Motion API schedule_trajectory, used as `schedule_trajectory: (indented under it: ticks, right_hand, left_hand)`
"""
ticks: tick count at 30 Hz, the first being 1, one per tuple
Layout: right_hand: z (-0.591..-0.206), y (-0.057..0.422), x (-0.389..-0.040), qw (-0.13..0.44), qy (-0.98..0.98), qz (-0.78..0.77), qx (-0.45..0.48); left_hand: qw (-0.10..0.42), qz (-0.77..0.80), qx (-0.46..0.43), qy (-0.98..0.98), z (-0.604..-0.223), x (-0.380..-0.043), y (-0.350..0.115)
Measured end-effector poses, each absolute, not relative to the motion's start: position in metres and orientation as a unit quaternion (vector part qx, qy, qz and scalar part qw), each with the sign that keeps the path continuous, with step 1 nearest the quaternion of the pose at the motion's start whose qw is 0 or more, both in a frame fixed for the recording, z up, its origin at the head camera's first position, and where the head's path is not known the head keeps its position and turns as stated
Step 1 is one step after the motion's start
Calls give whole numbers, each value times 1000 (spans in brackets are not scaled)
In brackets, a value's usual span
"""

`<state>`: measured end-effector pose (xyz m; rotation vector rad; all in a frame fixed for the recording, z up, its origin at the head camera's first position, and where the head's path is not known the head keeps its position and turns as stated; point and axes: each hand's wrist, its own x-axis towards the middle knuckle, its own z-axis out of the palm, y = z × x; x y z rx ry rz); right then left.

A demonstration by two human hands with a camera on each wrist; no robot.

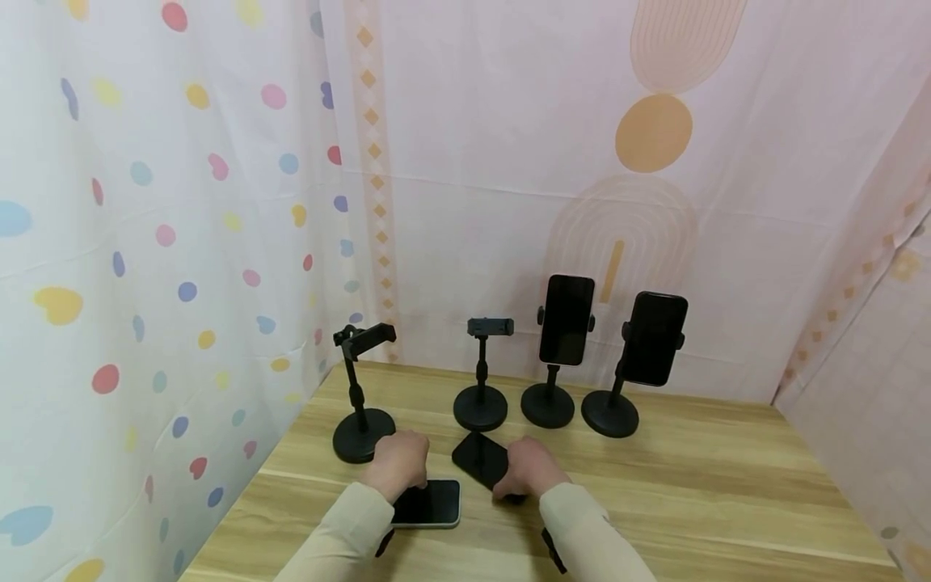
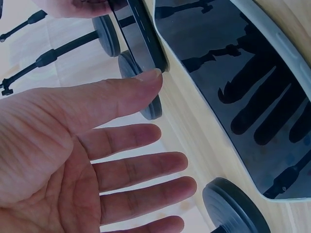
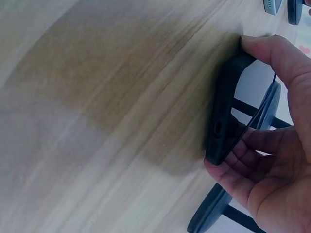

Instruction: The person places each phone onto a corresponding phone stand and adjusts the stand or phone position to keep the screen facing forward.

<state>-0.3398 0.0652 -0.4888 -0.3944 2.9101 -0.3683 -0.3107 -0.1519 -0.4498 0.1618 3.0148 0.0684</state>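
My left hand [image 1: 400,466] is over a phone with a pale rim [image 1: 440,506], which lies screen up on the table. In the left wrist view its fingers [image 2: 141,172] are straight and spread, apart from that phone, and reflected in its dark screen. My right hand [image 1: 536,469] grips a black phone [image 1: 478,457] lying at a slant to the right. From the right wrist, the thumb is at one corner of this black phone [image 3: 224,111] and the fingertips at another, across its short end. Its screen faces up.
Behind the hands are a phone stand with a bare clamp [image 1: 367,341] on the left and another bare stand [image 1: 481,408] in the middle. Two more stands hold upright phones, one a light-edged phone [image 1: 567,319], the other a dark phone [image 1: 656,338]. Curtains [image 1: 451,242] enclose the wooden table [image 1: 698,485].
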Motion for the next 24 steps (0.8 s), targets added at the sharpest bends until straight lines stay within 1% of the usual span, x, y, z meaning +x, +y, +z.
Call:
schedule_trajectory:
  ticks: [10,16,24]
  right_hand:
    - [-496,72,-334,58,975,-171,-129]
    - [-499,80,-330,36,972,-206,-111]
    - [-494,86,-320,4,975,-201,-93]
  left_hand:
    - [56,16,57,997,-447,-308,-149]
    - [56,14,58,997,-444,-307,-147]
    - [57,10,61,996,-442,-308,-145]
